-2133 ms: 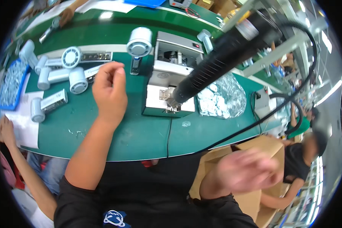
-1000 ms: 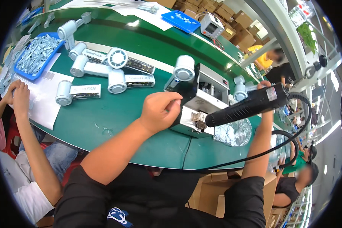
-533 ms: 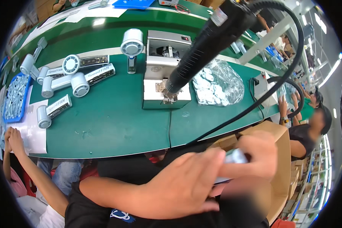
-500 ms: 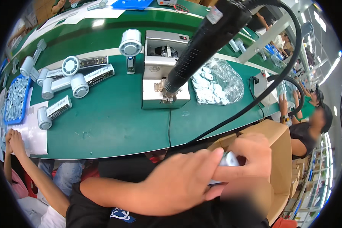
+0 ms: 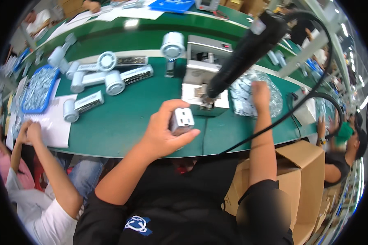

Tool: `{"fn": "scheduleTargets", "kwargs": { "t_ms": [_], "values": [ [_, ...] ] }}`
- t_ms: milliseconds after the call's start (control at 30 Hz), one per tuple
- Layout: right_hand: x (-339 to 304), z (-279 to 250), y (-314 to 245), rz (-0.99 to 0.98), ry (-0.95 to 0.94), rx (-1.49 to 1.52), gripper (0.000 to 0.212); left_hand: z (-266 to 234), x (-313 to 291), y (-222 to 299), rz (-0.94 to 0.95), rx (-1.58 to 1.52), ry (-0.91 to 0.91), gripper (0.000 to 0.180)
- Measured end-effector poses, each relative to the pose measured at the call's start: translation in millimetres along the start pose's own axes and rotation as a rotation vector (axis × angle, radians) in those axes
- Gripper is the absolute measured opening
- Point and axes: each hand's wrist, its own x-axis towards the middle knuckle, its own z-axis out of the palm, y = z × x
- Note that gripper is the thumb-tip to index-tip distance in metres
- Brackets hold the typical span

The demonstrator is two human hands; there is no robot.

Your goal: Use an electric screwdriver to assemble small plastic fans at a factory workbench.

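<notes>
Left grip [image 5: 159, 132] is being held curled around a pale block [image 5: 183, 119], thumb along the near side; the slotted end face is being pointed up at the camera, probably so that it is not being covered, while the rest is being hidden by the grip. This block is being held over the bench [image 5: 110, 126], near the front left corner of the small grey machine [image 5: 198, 73]. Right grip [image 5: 261, 96] is being blurred at the clear plastic bag [image 5: 276, 98] of pale flat parts [image 5: 240, 96]; cannot tell whether anything is being pinched. Bag is being stationed just beside the machine, seemingly for easy reach. Black cylindrical tool [image 5: 243, 57] is being aimed down at the machine's metal fitting [image 5: 205, 102], likely mounted so neither grip is being tied up by it. Pale handheld fans [image 5: 114, 83] are being grouped lying down on the left, one upright fan [image 5: 172, 47] being stood apart, perhaps for sorting.
</notes>
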Motion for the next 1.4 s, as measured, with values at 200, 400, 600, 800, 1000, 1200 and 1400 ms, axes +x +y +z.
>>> {"fn": "scheduleTargets", "kwargs": {
  "t_ms": [200,400,600,800,1000,1200,1400],
  "values": [
    [-53.3,-126.5,-51.6,-0.043,0.925,0.697,0.033,-9.3,-16.8,19.0,0.158,0.107,-0.053,0.049],
    [-117.8,-162.6,-284.0,0.283,-0.047,1.207,0.037,-2.6,-18.2,1.5,0.191,-0.142,-0.062,0.092],
    [-113.7,-108.9,-296.1,0.484,-0.502,1.494,0.027,-2.0,-20.0,5.8,0.2,-0.084,0.007,0.076],
    [-64.7,-100.8,-263.6,0.159,0.414,1.421,0.028,-11.6,-21.2,-3.2,0.097,-0.137,-0.012,0.047],
    [21.0,-94.5,-247.8,0.004,-0.323,1.631,0.047,-9.2,-18.2,-3.5,0.127,-0.069,-0.044,0.05],
    [18.3,-114.4,-252.5,0.067,-0.049,1.677,0.036,-12.9,-23.9,-6.7,0.122,-0.151,0.036,0.055],
    [10.9,-86.9,-249.3,0.115,-0.092,1.695,0.03,-11.6,-23.8,-7.3,0.126,-0.112,-0.009,0.058]
  ]
}}
